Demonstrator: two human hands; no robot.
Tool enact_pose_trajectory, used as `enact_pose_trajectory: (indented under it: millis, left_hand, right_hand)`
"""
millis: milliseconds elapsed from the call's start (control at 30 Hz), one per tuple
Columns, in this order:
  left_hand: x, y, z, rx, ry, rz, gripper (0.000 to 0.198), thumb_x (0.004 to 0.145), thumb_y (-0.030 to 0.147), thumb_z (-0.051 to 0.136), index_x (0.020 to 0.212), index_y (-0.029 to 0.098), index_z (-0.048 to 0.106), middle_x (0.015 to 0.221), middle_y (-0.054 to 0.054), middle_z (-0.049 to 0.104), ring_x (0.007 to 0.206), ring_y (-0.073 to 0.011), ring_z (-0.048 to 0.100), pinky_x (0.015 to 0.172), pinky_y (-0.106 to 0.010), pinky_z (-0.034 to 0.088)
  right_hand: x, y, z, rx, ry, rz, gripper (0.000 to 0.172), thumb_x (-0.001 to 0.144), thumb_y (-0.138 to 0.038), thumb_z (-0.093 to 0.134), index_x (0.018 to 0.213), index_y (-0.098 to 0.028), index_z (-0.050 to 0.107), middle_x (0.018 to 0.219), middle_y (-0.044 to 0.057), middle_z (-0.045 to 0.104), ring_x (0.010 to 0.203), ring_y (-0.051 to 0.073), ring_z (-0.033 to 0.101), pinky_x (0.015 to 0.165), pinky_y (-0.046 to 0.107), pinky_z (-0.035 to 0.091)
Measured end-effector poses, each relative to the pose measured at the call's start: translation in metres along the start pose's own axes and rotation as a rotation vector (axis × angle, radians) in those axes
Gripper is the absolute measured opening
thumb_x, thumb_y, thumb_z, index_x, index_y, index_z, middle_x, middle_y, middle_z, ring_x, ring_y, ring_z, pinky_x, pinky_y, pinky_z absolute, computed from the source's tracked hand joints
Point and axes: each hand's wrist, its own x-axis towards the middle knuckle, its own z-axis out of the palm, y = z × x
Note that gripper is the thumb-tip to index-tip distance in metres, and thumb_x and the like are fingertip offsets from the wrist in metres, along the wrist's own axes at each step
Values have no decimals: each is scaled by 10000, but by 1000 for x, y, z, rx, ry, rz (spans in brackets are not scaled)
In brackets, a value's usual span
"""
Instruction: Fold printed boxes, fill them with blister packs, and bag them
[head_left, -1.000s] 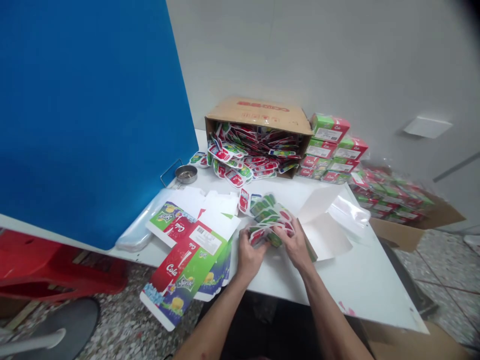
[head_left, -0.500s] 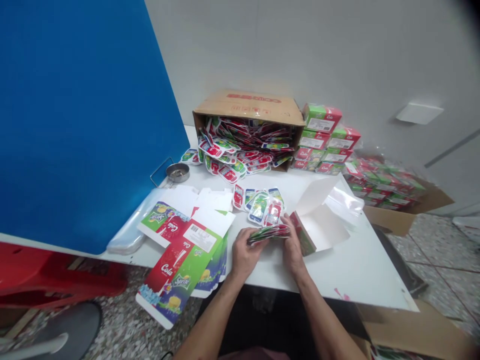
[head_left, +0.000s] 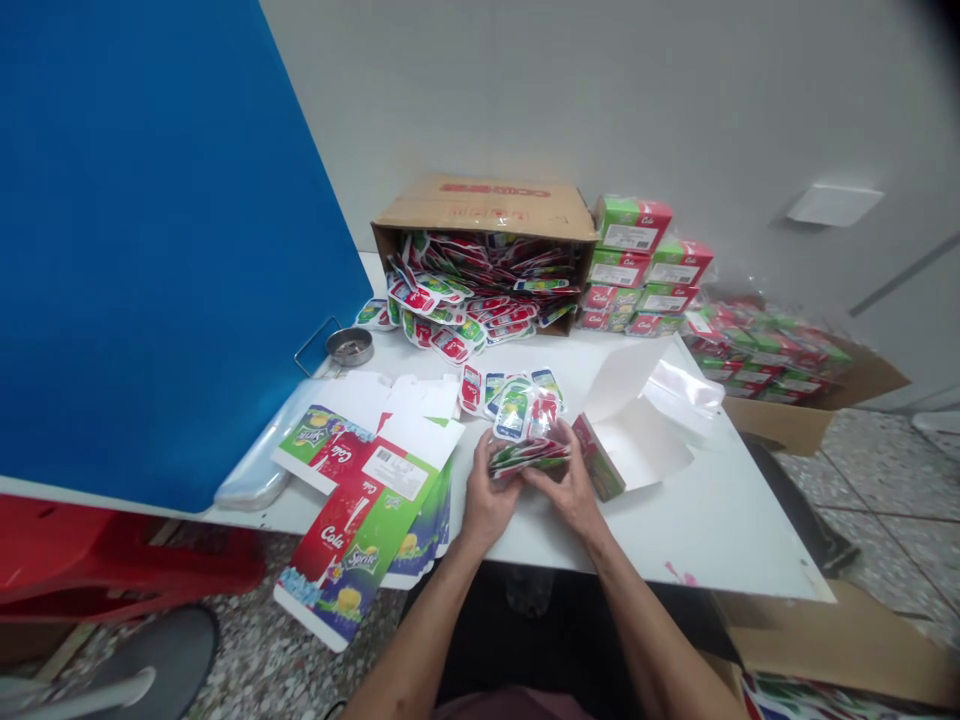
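Note:
Between my two hands is a stack of flat can-shaped sachets (head_left: 529,456), printed in red, green and blue. My left hand (head_left: 489,497) grips its left end, and my right hand (head_left: 568,490) is closed around the right end with the thumb along the near side. Just beyond the stack, several loose sachets (head_left: 513,408) lie on the white table (head_left: 720,530). Close to my right hand stands an open carton (head_left: 637,445), its white flaps spread and its red and green side facing me. How full the carton is cannot be seen.
A large cardboard box (head_left: 487,205) spills sachets at the back. Right of it are stacked wrapped Cola cartons (head_left: 634,225). Flattened printed cartons (head_left: 360,520) overhang the table's front left edge. Clear plastic bags (head_left: 259,460) and a small metal dish (head_left: 350,346) sit left.
The stack has tilted so more of its faces show, and my right hand has shifted inward around it. The whole view has moved slightly.

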Motion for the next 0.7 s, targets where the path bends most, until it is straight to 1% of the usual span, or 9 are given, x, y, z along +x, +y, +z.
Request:
enact_pose_trajectory:
  millis: [67,167,233,300,367,467,567,633,700]
  left_hand:
    - [-2,-2,1,-22,-6,-23,739,852,234,692,1500,234,337,1318,-125,600,1178,-241,648,933,-351,581]
    - [-4,-3,2,-9,12,-20,763,848,227,687,1517,246,320,1410,-145,547,1315,-270,561,943,-335,576]
    - [-3,-4,3,-14,21,-6,780,861,232,676,1536,248,285,1446,-152,524,1341,-270,544,976,-348,563]
    - [-3,-4,3,-2,9,16,701,890,241,649,1515,230,331,1401,-145,571,1284,-252,593,1021,-373,542]
    - [-3,-3,2,21,-1,30,604,912,246,628,1472,214,404,1339,-133,623,1226,-237,630,1048,-388,523]
    - [-4,-2,0,32,-22,22,594,917,243,628,1472,222,416,1314,-126,646,1191,-236,651,1026,-388,536]
    - [-6,-2,-1,39,-30,33,654,912,237,635,1508,236,368,1323,-125,641,1199,-241,647,1030,-400,532]
    - [-7,-3,-1,43,-23,45,671,912,230,632,1519,238,347,1333,-125,633,1226,-241,632,1050,-406,517]
    - [-7,-3,-1,32,-26,39,687,910,223,628,1527,242,327,1350,-129,621,1237,-243,626,1039,-404,524]
  right_hand:
    - [-3,1,-2,-2,-20,4,958,764,-445,829,1542,-247,306,1548,146,443,1435,311,435,1192,507,355]
    - [-5,1,-1,-26,-42,26,982,781,-458,815,1565,-254,261,1572,146,413,1444,314,422,1202,521,337]
    - [-6,0,1,-66,-3,26,1028,773,-468,820,1581,-246,224,1621,148,332,1475,325,369,1210,523,325]
    - [-8,-2,3,-107,76,-16,1038,784,-471,809,1591,-235,201,1643,153,281,1479,336,357,1201,533,339]
    - [-13,-7,2,-166,189,-127,951,828,-446,772,1585,-238,235,1630,151,307,1460,341,384,1184,554,360]
    - [-20,-20,-9,-319,283,-407,640,893,-324,705,1481,-290,454,1506,112,479,1390,331,471,1155,579,393]
    - [-20,-36,-22,-496,205,-609,442,892,-221,692,1314,-337,627,1316,84,600,1261,310,566,1094,567,464]
    - [-15,-44,-25,-596,138,-624,403,884,-227,710,1267,-346,666,1260,85,612,1211,304,581,1061,557,492]
    - [-10,-48,-25,-664,92,-599,362,881,-270,727,1234,-339,691,1259,90,603,1223,307,564,1084,565,475]
